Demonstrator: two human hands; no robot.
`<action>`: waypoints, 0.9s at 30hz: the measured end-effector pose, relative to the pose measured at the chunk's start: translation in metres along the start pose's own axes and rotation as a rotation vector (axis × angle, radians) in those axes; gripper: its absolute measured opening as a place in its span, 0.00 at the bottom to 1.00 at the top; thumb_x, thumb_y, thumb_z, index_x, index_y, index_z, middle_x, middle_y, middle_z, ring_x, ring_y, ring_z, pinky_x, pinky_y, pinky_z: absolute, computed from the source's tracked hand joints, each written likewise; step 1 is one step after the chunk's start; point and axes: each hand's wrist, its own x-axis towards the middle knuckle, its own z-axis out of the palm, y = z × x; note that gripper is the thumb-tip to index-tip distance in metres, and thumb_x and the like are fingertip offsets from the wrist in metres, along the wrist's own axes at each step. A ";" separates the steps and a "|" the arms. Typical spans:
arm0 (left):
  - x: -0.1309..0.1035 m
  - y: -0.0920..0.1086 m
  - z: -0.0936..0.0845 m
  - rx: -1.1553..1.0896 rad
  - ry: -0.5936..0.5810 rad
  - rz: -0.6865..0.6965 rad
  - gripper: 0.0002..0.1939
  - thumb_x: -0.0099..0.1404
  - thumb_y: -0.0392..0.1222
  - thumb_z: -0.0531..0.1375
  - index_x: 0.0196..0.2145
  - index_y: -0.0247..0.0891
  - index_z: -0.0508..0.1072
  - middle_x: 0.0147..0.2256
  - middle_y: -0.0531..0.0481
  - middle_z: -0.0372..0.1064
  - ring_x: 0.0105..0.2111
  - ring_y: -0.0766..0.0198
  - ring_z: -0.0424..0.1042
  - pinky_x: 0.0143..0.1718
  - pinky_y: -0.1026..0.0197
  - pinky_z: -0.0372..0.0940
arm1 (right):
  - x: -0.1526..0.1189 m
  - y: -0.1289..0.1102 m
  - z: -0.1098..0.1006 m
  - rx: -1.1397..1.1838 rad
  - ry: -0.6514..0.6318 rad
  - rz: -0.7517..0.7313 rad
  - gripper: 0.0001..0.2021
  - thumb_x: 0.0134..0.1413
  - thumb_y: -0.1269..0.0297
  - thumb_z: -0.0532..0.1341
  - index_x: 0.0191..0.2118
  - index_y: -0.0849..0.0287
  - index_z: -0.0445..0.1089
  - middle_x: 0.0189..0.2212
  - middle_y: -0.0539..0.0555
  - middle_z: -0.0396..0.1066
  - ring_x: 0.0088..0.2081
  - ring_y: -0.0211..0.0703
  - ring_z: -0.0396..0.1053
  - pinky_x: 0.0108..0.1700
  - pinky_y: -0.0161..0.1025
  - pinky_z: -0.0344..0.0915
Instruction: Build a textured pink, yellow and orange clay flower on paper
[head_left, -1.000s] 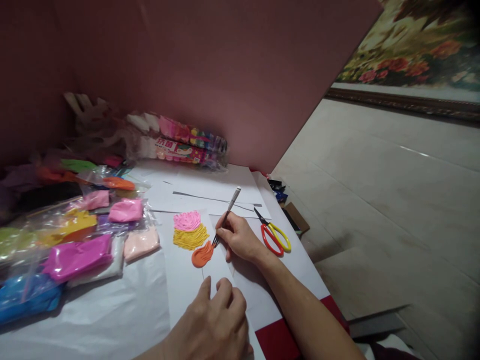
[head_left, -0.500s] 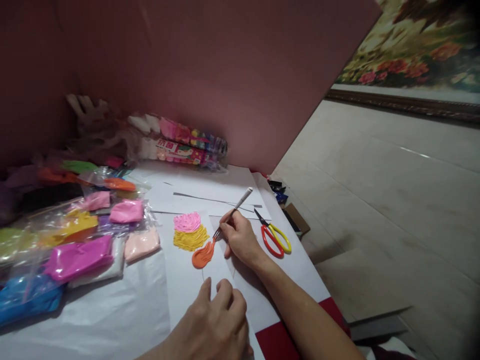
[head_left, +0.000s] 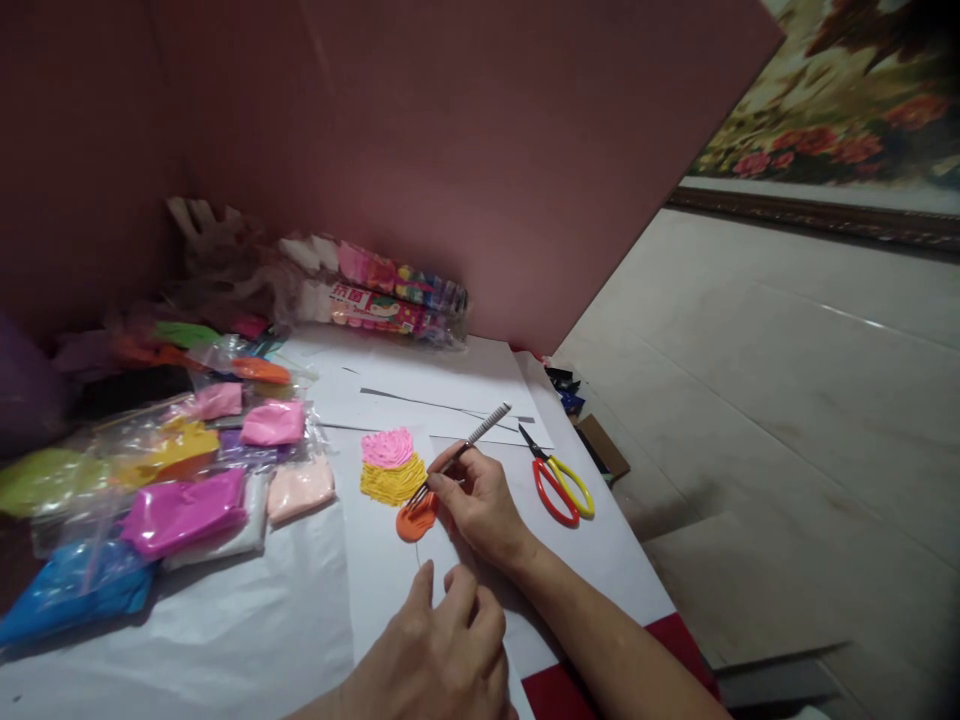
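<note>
My right hand [head_left: 480, 500] grips a small fork [head_left: 486, 426] with a striped handle, its tines at the upper edge of the orange clay [head_left: 416, 520]. Textured yellow clay [head_left: 393, 480] and pink clay [head_left: 387, 448] lie just above the orange piece on a white paper sheet [head_left: 375, 590]. Below them my left hand [head_left: 442, 650] rests on the paper with fingers bent and apart, holding nothing. A thin drawn line runs from the orange clay toward its index finger.
Red-and-yellow scissors [head_left: 562, 488] lie right of my right hand. Bagged clay, including a magenta pack [head_left: 184, 512] and a blue pack [head_left: 79, 590], covers the left side. Packaged clay tubes [head_left: 375, 305] sit at the back by the pink panel [head_left: 450, 170].
The fork tines have moved up and left over the orange clay, and the handle leans lower. The orange clay's upper strand no longer shows. The whole view has shifted slightly.
</note>
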 end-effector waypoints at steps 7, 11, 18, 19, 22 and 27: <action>0.001 0.000 -0.002 0.000 0.008 -0.004 0.14 0.62 0.51 0.56 0.29 0.39 0.75 0.31 0.47 0.72 0.31 0.56 0.68 0.34 0.49 0.64 | 0.001 -0.001 0.001 -0.037 -0.007 -0.026 0.01 0.50 0.70 0.59 0.31 0.61 0.68 0.24 0.51 0.68 0.26 0.39 0.69 0.30 0.36 0.66; 0.002 0.000 -0.003 -0.002 0.005 -0.009 0.14 0.62 0.51 0.56 0.29 0.39 0.75 0.32 0.48 0.72 0.31 0.55 0.68 0.34 0.49 0.64 | 0.001 -0.003 0.001 -0.069 -0.023 -0.009 0.02 0.50 0.72 0.59 0.30 0.61 0.68 0.24 0.50 0.68 0.26 0.38 0.67 0.31 0.35 0.65; 0.001 0.000 -0.001 -0.005 0.003 -0.005 0.15 0.64 0.51 0.55 0.29 0.40 0.75 0.32 0.48 0.72 0.32 0.55 0.68 0.36 0.48 0.62 | 0.005 -0.004 -0.001 -0.112 -0.009 0.038 0.03 0.48 0.75 0.58 0.29 0.60 0.67 0.22 0.48 0.66 0.25 0.37 0.65 0.28 0.33 0.63; 0.001 0.000 -0.001 -0.003 0.000 -0.003 0.15 0.64 0.51 0.55 0.29 0.40 0.75 0.32 0.48 0.72 0.32 0.55 0.68 0.36 0.48 0.62 | 0.006 -0.004 -0.002 -0.104 -0.015 0.047 0.03 0.47 0.74 0.58 0.28 0.60 0.67 0.21 0.48 0.66 0.24 0.36 0.64 0.27 0.33 0.62; 0.002 -0.001 -0.003 -0.002 0.002 -0.003 0.14 0.62 0.51 0.57 0.29 0.40 0.75 0.32 0.48 0.72 0.32 0.55 0.68 0.35 0.48 0.63 | 0.008 -0.003 -0.004 -0.091 -0.043 0.081 0.04 0.48 0.74 0.57 0.28 0.58 0.65 0.18 0.45 0.63 0.20 0.35 0.61 0.21 0.31 0.59; 0.004 -0.001 -0.005 -0.007 0.007 -0.004 0.14 0.61 0.52 0.57 0.28 0.40 0.75 0.31 0.48 0.72 0.31 0.54 0.68 0.34 0.49 0.64 | 0.012 0.001 -0.008 -0.114 -0.037 0.093 0.03 0.47 0.73 0.57 0.28 0.58 0.65 0.16 0.45 0.62 0.17 0.34 0.58 0.19 0.30 0.55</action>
